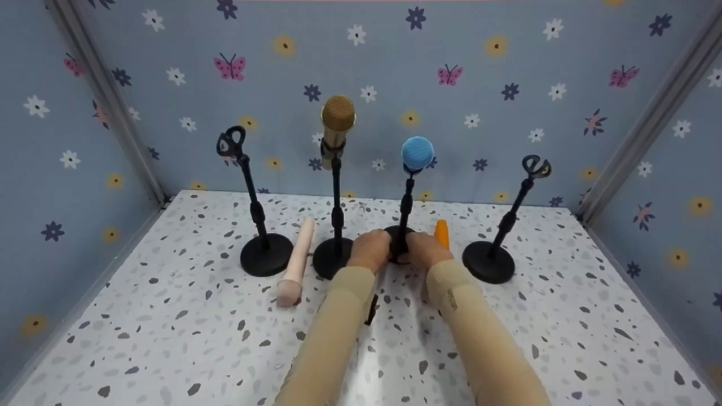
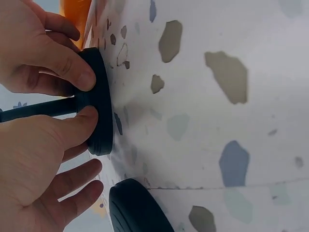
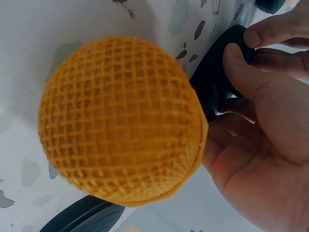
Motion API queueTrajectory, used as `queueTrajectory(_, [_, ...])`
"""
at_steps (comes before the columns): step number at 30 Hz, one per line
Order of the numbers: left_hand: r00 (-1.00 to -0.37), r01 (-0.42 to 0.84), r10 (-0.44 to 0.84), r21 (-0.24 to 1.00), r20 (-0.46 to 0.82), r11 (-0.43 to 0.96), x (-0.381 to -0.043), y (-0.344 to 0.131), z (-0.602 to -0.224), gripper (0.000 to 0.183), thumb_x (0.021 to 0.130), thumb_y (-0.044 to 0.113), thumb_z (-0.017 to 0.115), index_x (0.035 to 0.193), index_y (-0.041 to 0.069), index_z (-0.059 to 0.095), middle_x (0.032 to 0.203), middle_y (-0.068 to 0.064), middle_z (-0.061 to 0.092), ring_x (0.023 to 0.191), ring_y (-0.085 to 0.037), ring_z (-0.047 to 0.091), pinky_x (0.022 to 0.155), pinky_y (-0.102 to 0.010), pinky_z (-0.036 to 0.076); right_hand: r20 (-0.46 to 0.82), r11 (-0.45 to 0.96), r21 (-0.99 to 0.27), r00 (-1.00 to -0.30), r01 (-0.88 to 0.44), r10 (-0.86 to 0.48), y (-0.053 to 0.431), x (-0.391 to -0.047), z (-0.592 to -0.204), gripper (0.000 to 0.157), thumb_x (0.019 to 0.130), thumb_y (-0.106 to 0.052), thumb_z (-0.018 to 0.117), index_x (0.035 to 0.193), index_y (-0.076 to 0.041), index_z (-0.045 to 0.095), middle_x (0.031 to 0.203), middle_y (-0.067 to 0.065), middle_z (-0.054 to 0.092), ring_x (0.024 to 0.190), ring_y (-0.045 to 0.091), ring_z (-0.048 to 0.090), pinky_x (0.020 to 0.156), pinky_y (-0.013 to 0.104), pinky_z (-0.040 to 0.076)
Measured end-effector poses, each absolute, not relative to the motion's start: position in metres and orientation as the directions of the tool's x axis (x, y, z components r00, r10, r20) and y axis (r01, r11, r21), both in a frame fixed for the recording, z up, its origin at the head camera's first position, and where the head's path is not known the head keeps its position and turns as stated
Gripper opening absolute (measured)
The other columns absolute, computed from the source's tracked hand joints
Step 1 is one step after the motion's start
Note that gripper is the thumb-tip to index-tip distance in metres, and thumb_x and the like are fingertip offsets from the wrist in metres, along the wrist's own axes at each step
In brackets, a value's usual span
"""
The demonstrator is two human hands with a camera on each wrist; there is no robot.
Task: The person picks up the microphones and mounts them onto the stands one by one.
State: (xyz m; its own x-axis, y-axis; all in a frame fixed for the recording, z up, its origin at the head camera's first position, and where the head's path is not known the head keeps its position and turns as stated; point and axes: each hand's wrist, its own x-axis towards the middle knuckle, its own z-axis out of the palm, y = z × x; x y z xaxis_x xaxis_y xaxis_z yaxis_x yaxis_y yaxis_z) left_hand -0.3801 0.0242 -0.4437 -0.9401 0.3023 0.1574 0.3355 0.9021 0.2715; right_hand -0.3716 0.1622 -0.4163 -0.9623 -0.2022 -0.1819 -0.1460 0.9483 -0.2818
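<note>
My left hand (image 1: 371, 248) and right hand (image 1: 426, 249) both grip the round black base of a microphone stand (image 1: 406, 206), one on each side. In the left wrist view, both thumbs press on the upper face of the base (image 2: 100, 121), close beside the pole. This stand carries a microphone with a blue ball head (image 1: 417, 152). An orange microphone (image 1: 441, 232) lies just beyond my right hand, which partly hides it. Its mesh head (image 3: 120, 121) looms large in the right wrist view, in front of the base.
Left of my hands stands a gold microphone (image 1: 338, 115) on its stand. A pale pink microphone (image 1: 299, 259) lies beside it. Bare-clip stands are at far left (image 1: 265, 254) and right (image 1: 489, 262). A small black piece (image 1: 371, 310) lies by my left forearm. Flowered walls (image 1: 383, 67) enclose the speckled table.
</note>
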Motion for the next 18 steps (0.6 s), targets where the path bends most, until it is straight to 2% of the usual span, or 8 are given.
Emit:
queueTrajectory(7, [-0.909,0.377,0.307,0.239,0.283,0.895,-0.371,0.022,-0.449,0.007,0.090,0.003,0.069,0.084,0.004,0.073,0.092,-0.011,0.073,0.083,-0.032,0.071,0.074,-0.044,0.058,-0.177,0.934,-0.305,-0.953,-0.186,-0.247,0.164,-0.375,-0.418,0.036,0.093,-0.024,0.076,0.121,-0.003,0.070,0.120,0.020,0.069,0.113,0.034,0.064,0.103,0.047,0.048])
queueTrajectory(10, [-0.884,0.408,0.315,0.243,0.344,0.880,-0.370,0.020,-0.454,0.009,0.090,0.003,0.066,0.083,0.004,0.072,0.089,-0.011,0.072,0.078,-0.033,0.070,0.069,-0.045,0.057,-0.168,0.937,-0.276,-0.949,-0.215,-0.267,0.164,-0.377,-0.419,0.036,0.094,-0.026,0.075,0.119,0.000,0.070,0.118,0.022,0.069,0.112,0.036,0.065,0.102,0.047,0.048])
queueTrajectory(14, [-0.878,0.414,0.318,0.234,0.358,0.880,-0.365,0.020,-0.453,0.010,0.090,0.004,0.066,0.083,0.004,0.072,0.087,-0.010,0.070,0.076,-0.034,0.070,0.067,-0.046,0.058,-0.172,0.949,-0.235,-0.952,-0.211,-0.254,0.164,-0.377,-0.419,0.038,0.094,-0.026,0.074,0.121,0.001,0.069,0.117,0.022,0.069,0.111,0.036,0.065,0.101,0.047,0.049])
queueTrajectory(18, [-0.881,0.406,0.333,0.174,0.337,0.897,-0.360,0.021,-0.448,0.011,0.091,0.006,0.067,0.082,0.004,0.074,0.086,-0.011,0.070,0.076,-0.034,0.071,0.068,-0.046,0.058,-0.183,0.960,-0.214,-0.958,-0.182,-0.222,0.163,-0.376,-0.419,0.038,0.094,-0.026,0.075,0.121,0.000,0.069,0.116,0.021,0.070,0.109,0.034,0.066,0.100,0.046,0.050])
